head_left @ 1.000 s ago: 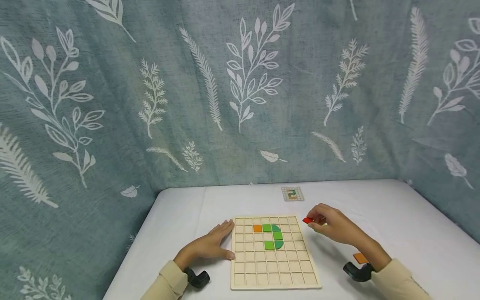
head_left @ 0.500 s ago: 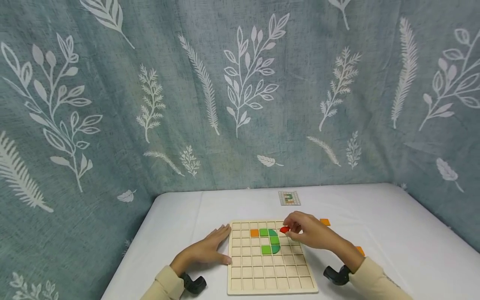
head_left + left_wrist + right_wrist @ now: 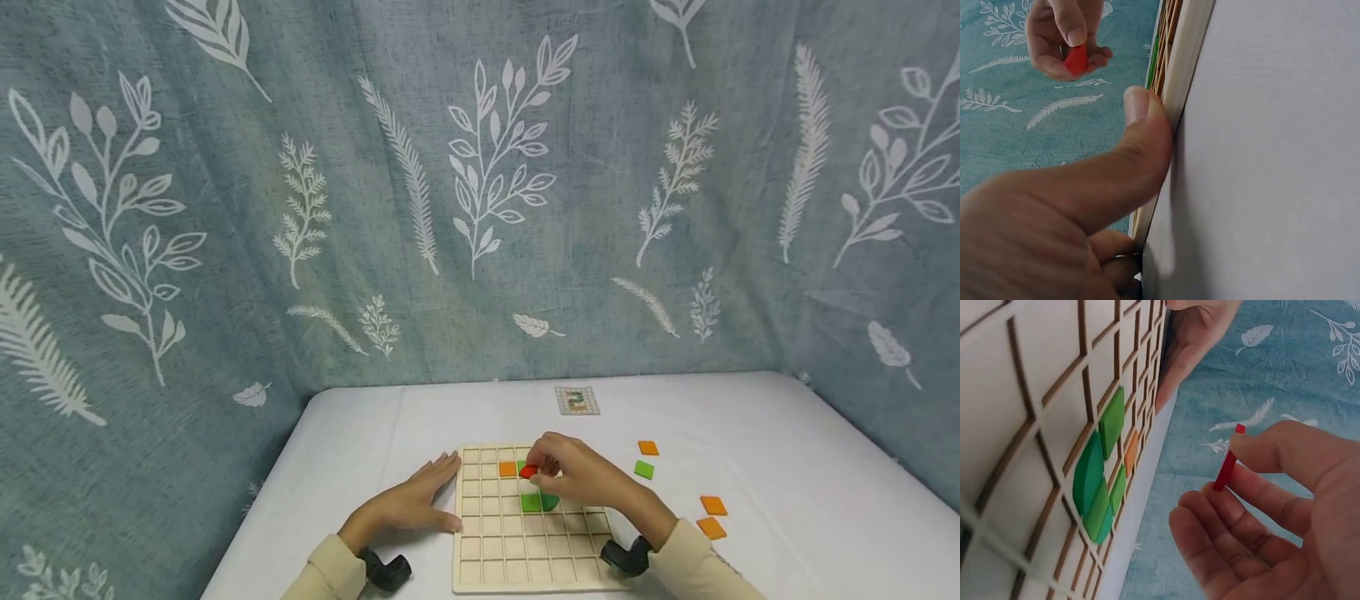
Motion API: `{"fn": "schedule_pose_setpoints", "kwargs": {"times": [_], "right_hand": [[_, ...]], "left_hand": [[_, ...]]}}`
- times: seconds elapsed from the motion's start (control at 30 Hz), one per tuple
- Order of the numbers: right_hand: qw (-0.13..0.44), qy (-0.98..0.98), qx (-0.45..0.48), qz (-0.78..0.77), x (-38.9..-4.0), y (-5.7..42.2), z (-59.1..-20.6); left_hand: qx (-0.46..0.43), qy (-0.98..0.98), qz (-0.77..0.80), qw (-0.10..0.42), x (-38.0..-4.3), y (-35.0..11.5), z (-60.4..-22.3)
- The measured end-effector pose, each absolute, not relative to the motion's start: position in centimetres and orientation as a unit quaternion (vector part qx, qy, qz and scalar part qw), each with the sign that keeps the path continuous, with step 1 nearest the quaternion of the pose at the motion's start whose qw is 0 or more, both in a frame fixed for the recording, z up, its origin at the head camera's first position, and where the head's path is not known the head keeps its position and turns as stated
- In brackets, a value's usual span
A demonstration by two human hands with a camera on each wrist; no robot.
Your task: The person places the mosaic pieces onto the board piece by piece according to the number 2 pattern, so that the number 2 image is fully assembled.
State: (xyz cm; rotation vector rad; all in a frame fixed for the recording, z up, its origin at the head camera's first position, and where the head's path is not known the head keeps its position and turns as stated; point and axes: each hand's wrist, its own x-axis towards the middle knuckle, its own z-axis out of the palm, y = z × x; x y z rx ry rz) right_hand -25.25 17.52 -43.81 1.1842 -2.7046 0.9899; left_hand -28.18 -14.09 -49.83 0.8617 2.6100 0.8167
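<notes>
My right hand pinches a small red tile between thumb and fingers, above a wooden grid board. In the right wrist view the red tile is seen edge-on, apart from the board. Set in the grid are an orange tile, a green square tile and a dark green rounded tile; the right hand hides others from the head view. My left hand rests at the board's left edge with fingers extended, its thumb touching the rim.
Right of the board lie an orange tile, a green tile and two more orange tiles. A small printed pattern card lies behind the board on the white tabletop. A patterned curtain stands behind.
The right hand has carried the red tile leftward from beside the board to over its upper middle. Loose tiles at the right have come into sight. The left hand stays at the board's edge.
</notes>
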Motion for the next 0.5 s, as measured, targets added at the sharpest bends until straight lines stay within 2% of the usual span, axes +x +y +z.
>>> {"fn": "schedule_pose_setpoints", "kwargs": {"times": [0.3,0.5], "right_hand": [[-0.012,-0.882,0.364,0.299,-25.7,16.0,-44.9],[0.001,-0.885,0.365,0.289,-26.1,15.5,-45.8]], "left_hand": [[0.301,0.903,0.275,0.137,-28.2,-14.3,-50.0],[0.296,0.904,0.275,0.141,-28.2,-14.2,-49.8]]}}
